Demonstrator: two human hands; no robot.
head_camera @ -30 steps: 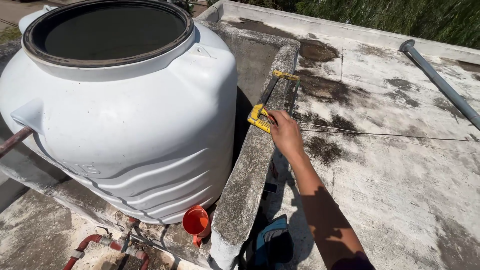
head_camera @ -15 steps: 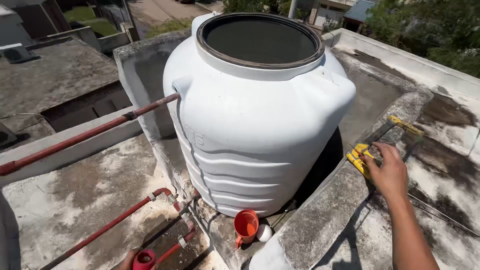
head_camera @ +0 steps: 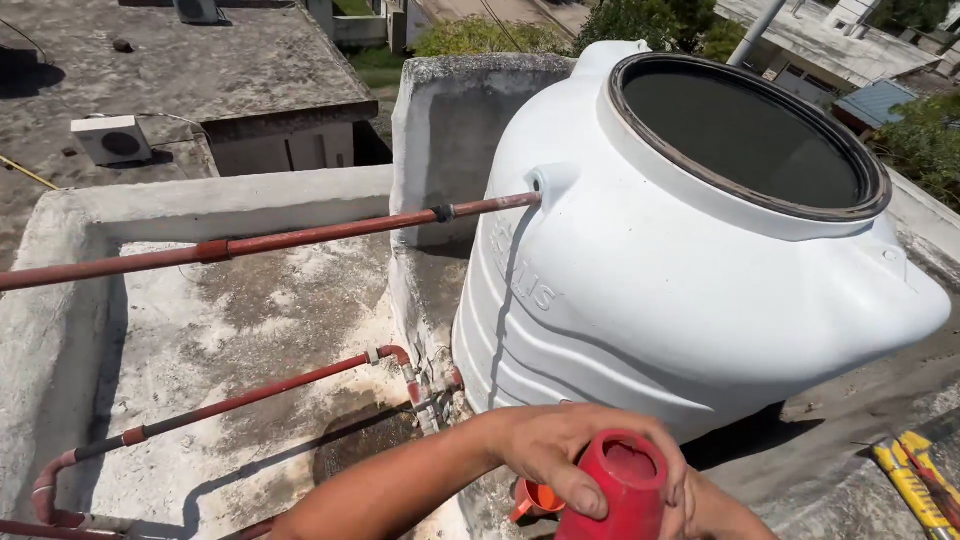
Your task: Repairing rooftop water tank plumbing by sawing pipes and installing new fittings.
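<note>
My left hand (head_camera: 560, 455) reaches across, fingers clamped on a smooth red plastic cap (head_camera: 622, 490) low before the ribbed white tank (head_camera: 640, 300); my right hand (head_camera: 715, 510) is mostly hidden, grip unclear.

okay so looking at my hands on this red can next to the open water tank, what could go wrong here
The left hand and right hand hold the red can beside the white tank, whose mouth is uncovered; a slip might spill contents toward it. The hacksaw lies near the wall edge and might get knocked off.
</note>
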